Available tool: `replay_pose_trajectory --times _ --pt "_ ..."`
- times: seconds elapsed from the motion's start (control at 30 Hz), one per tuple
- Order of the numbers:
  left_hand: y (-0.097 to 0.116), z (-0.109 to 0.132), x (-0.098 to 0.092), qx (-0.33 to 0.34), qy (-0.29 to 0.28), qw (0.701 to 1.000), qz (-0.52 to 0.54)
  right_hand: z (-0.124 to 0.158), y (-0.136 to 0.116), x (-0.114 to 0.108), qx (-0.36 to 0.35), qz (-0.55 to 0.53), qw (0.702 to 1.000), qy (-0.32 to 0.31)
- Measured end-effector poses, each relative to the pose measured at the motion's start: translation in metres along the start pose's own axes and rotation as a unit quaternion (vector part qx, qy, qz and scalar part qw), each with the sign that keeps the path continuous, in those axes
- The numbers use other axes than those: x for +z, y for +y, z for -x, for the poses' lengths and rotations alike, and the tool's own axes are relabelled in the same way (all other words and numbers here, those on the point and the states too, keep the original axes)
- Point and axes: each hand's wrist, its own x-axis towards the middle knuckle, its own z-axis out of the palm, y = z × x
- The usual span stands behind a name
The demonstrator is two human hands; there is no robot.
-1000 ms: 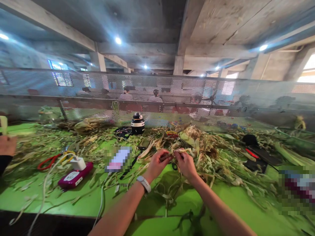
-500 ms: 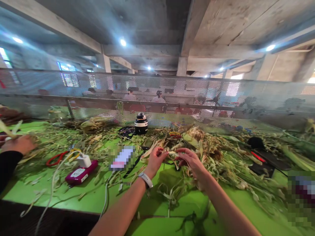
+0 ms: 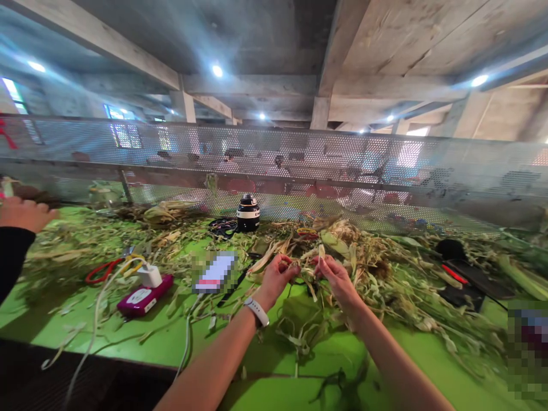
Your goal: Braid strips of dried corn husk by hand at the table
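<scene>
My left hand [image 3: 275,281], a pale watch band [image 3: 257,311] on its wrist, pinches one side of a small piece of dried corn husk [image 3: 307,275] over the green table. Close by on the right, my right hand [image 3: 337,279] is closed, thumb against fingers, on a pale husk strip [image 3: 321,252] that pokes up past the fingertips. Whether both hands hold the same piece is hard to tell. Beneath them lies a loose, branching bit of husk [image 3: 299,338]. A heap of dry husks [image 3: 342,235] rises just behind my hands.
Left of my hands lie a phone [image 3: 216,273], a magenta power strip [image 3: 145,295] with a white charger [image 3: 149,276], and red-handled scissors [image 3: 101,271]. A black jar [image 3: 248,214] stands before a perforated metal screen [image 3: 282,148]. Another person's hand [image 3: 26,214] is at far left.
My right hand has turned, with its husk strip now pointing upward. My left hand stays almost in place. The other person's hand at far left has moved up and outward.
</scene>
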Motion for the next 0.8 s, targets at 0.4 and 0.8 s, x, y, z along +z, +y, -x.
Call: replay_pose_trajectory --times 0.4,0.8 --pt "-0.006 0.001 0.004 0.012 -0.001 1.000 -0.013 0.001 0.016 0.006 0.036 0.097 0.994 -0.032" --pt "-0.003 0.007 0.007 0.080 -0.009 0.990 -0.112 0.005 0.014 0.007 -0.029 0.311 0.947 -0.077"
